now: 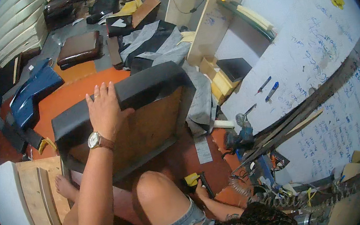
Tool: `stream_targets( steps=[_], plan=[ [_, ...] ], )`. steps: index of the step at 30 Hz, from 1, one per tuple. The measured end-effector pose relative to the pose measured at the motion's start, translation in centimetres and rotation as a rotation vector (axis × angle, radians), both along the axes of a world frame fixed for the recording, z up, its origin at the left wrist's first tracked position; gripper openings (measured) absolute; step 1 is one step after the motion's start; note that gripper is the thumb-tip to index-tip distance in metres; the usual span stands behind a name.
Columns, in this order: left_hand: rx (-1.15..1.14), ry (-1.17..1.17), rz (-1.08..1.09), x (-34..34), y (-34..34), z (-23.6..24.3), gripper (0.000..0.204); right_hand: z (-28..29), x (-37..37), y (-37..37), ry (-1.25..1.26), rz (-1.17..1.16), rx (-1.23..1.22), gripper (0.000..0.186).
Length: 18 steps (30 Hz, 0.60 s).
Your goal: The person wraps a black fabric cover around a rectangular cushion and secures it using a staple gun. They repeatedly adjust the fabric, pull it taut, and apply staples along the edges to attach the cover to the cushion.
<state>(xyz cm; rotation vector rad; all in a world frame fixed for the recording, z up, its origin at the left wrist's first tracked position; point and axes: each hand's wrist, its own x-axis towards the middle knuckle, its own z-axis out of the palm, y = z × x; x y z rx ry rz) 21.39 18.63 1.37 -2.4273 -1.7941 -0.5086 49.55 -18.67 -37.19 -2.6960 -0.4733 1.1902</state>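
Note:
My left hand (103, 110) grips the top edge of a black upholstered seat panel (150, 89), fingers over the padding and thumb on the inner face. The panel is tilted up, showing its brown wooden underside (142, 135). My right hand (202, 193) holds a black-and-yellow tool (192, 178), apparently a staple gun, low beside my bent knee (147, 190). To the left lie a wooden board (58, 204) and a white padded panel (8, 198). My bare foot (65, 185) shows beside them.
Blue upholstered pieces (29, 95), a brown cushion (78, 48) and grey fabric (158, 43) lie ahead. At right are a cordless drill (239, 136), coiled hose (271, 198), long strips (304, 97) and a white board (330, 94) with handwriting. Cream foam (16, 24) stands at back left.

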Motion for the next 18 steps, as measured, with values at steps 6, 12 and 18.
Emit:
stream_targets(
  steps=[6,12,18],
  plan=[
    [0.041,0.003,0.005,0.0,-0.7,-0.2,0.105,5.9,-1.2,3.2,-0.035,0.216,0.121,0.093],
    [0.033,-0.002,-0.022,0.9,-0.5,-0.5,0.109,9.1,0.3,8.5,0.548,-0.009,0.447,0.031],
    [0.066,0.004,-0.010,0.3,-1.1,-0.2,0.106,24.0,-5.8,19.6,0.212,0.221,1.035,0.033]
  ],
)
